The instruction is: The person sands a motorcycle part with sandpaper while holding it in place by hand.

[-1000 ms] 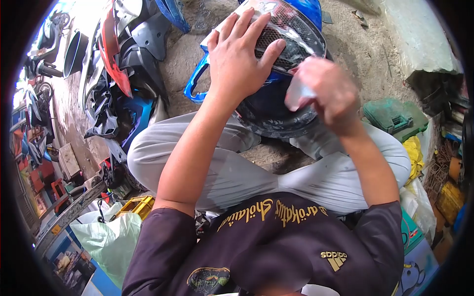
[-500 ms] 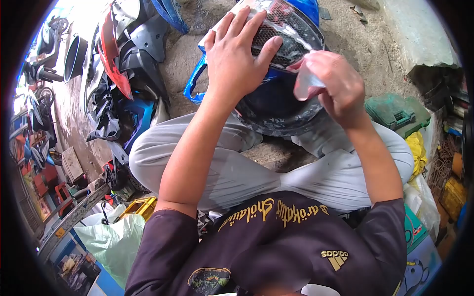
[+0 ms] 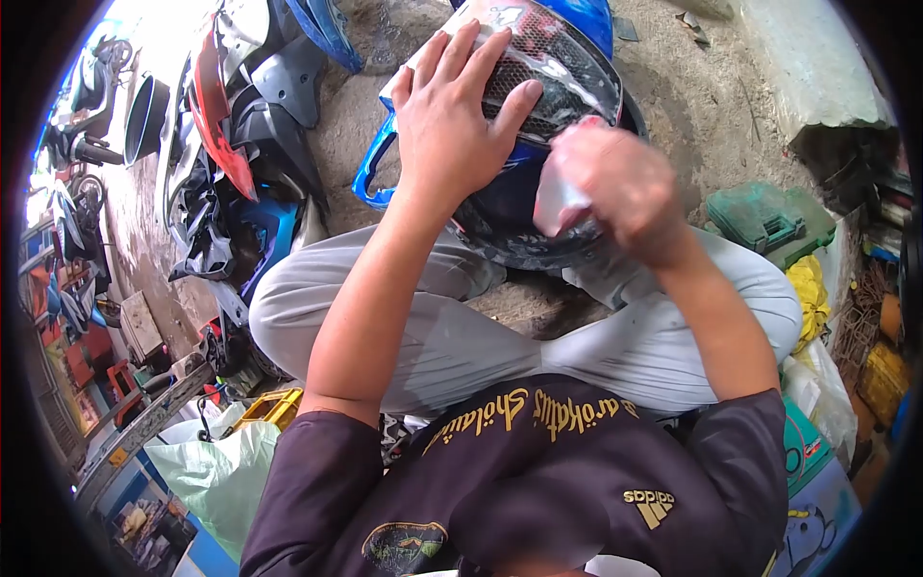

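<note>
A blue, white and black panel with a mesh-patterned area [image 3: 553, 72] lies over a round black tub [image 3: 538, 252] in front of my crossed legs. My left hand [image 3: 457, 115] rests flat on the panel's left part, fingers spread. At the panel's lower right edge, my right hand [image 3: 625, 188] is closed on a pale pinkish sheet [image 3: 560, 197], whose material I cannot make out. The hand is blurred by motion. A blue handle-like loop [image 3: 377, 168] of the panel sticks out to the left of my left wrist.
Motorcycle fairings, including a red one [image 3: 216, 115], are piled at the left. A yellow crate [image 3: 271, 408] and a pale green bag [image 3: 219, 476] lie lower left. On the right are a green case [image 3: 755, 216], a yellow bag [image 3: 810, 296] and a concrete block [image 3: 817, 67].
My right hand has moved a little left and down with the pale sheet. The panel and my left hand have shifted slightly left in view, the left hand still flat on it.
</note>
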Demonstrator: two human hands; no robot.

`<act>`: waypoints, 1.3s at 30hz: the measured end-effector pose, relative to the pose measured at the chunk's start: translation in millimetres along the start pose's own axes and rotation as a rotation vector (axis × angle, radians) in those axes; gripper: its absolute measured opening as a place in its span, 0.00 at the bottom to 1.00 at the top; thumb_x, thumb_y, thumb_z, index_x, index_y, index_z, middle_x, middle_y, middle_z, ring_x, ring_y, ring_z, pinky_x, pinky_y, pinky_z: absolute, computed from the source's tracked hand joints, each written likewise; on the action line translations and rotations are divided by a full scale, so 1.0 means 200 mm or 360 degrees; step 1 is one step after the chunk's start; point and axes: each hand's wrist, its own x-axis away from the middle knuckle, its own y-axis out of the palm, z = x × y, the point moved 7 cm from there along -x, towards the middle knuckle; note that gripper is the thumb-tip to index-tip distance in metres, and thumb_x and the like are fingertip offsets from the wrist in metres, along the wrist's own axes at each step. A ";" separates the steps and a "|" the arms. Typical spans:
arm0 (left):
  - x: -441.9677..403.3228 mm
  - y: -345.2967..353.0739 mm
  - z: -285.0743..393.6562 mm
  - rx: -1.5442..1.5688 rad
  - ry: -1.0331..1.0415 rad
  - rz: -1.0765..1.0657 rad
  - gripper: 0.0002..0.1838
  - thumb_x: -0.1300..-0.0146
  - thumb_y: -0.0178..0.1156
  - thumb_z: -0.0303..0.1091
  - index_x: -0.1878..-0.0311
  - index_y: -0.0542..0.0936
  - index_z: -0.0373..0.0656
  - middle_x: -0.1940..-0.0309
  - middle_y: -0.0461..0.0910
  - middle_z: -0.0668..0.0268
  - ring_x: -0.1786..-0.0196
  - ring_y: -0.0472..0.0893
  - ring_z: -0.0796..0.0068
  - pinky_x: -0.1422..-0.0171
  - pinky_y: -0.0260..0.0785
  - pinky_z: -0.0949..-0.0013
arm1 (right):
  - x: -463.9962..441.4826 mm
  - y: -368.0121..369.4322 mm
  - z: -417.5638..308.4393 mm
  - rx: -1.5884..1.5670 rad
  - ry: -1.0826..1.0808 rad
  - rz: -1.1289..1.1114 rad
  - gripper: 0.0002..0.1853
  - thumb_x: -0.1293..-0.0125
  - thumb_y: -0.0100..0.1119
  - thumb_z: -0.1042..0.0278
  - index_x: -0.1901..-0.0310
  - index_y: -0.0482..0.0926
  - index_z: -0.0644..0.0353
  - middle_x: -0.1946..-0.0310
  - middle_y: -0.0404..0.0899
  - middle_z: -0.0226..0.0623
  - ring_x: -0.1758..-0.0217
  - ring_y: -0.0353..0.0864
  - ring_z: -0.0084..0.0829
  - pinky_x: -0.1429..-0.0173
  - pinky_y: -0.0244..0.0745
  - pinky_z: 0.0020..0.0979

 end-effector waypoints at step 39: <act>0.02 -0.01 0.00 0.0004 0.0005 0.0018 0.33 0.23 0.63 0.62 0.21 0.80 0.59 0.19 0.76 0.60 0.15 0.69 0.47 0.12 0.54 0.36 | 0.03 0.00 0.03 -0.0013 -0.0003 -0.0054 0.15 0.37 0.70 0.68 0.50 0.88 0.66 0.49 0.92 0.47 0.44 0.93 0.50 0.37 0.90 0.48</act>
